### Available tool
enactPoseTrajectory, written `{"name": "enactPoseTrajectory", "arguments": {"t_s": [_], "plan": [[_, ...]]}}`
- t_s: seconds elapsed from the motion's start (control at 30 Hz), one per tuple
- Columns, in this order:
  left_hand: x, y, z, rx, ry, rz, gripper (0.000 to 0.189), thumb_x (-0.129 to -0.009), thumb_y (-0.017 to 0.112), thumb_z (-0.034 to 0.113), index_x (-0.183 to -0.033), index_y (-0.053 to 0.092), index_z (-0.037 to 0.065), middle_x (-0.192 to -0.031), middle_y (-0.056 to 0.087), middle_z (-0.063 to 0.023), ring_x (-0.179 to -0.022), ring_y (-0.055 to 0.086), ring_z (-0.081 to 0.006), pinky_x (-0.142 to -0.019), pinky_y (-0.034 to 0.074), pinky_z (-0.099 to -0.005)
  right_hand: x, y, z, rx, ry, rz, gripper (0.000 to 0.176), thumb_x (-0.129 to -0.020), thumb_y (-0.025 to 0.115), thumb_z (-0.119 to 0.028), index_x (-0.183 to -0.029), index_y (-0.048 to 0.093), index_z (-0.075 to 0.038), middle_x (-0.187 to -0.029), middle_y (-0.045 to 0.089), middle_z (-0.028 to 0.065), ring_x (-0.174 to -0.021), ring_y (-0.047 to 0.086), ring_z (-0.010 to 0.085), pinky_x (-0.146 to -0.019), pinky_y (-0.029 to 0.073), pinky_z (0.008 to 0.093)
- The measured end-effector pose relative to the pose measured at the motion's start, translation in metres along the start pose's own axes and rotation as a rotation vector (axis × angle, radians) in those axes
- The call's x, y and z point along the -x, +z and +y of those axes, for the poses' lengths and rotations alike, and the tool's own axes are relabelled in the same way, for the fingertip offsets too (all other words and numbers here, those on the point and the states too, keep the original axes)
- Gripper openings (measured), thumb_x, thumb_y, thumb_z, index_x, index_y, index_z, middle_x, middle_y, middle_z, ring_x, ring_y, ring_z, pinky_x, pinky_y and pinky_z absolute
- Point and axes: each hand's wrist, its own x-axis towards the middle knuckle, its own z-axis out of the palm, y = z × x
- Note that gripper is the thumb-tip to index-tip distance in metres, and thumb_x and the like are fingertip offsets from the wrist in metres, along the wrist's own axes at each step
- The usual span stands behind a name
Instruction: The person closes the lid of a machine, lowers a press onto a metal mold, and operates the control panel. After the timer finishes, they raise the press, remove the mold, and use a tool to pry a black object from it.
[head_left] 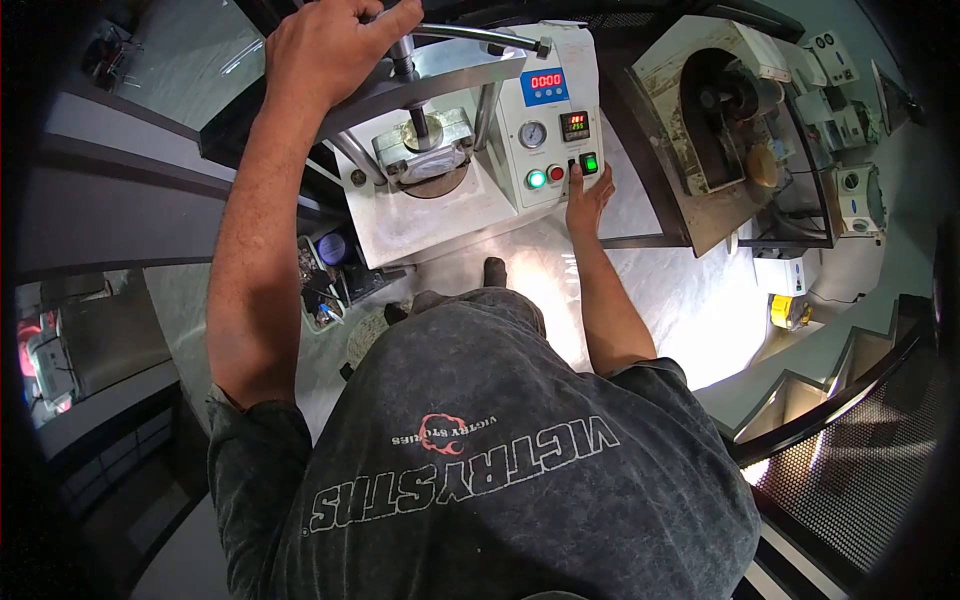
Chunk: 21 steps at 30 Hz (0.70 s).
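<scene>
My left hand (335, 50) is closed round the metal handle bar (480, 35) at the top of a screw press. Below the bar, the screw (418, 125) runs down to a metal clamp block (425, 148) on the white press base (425, 230). My right hand (590, 195) grips the lower right corner of the white control box (540, 115), thumb on the front near a black switch and fingers round the side. The box carries a blue timer display (545, 85) reading 00:00, a round gauge (533, 134), a temperature display (575, 124) and a lit green button (537, 179).
To the right, a dusty bench (715, 225) holds a machine with a dark round cavity. White devices (860, 195) stand beyond it. At lower left of the press, a bin (320, 285) holds small tools and a blue round item. A perforated black chair (870, 480) is at the right.
</scene>
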Motion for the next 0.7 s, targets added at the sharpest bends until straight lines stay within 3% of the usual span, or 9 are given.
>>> {"name": "enactPoseTrajectory", "arguments": {"t_s": [0.7], "plan": [[-0.0003, 0.002, -0.0011, 0.005, 0.0, 0.015, 0.064, -0.082, 0.051, 0.073, -0.097, 0.077, 0.016, -0.091, 0.073, -0.0079, -0.086, 0.069, -0.0268, -0.076, 0.051, -0.0425, -0.0001, 0.0025, 0.0035, 0.007, -0.004, 0.015, 0.078, -0.091, 0.062, -0.046, -0.143, 0.026, -0.001, -0.137, 0.038, 0.0269, -0.129, 0.031, 0.0405, -0.109, 0.026, 0.0516]]}}
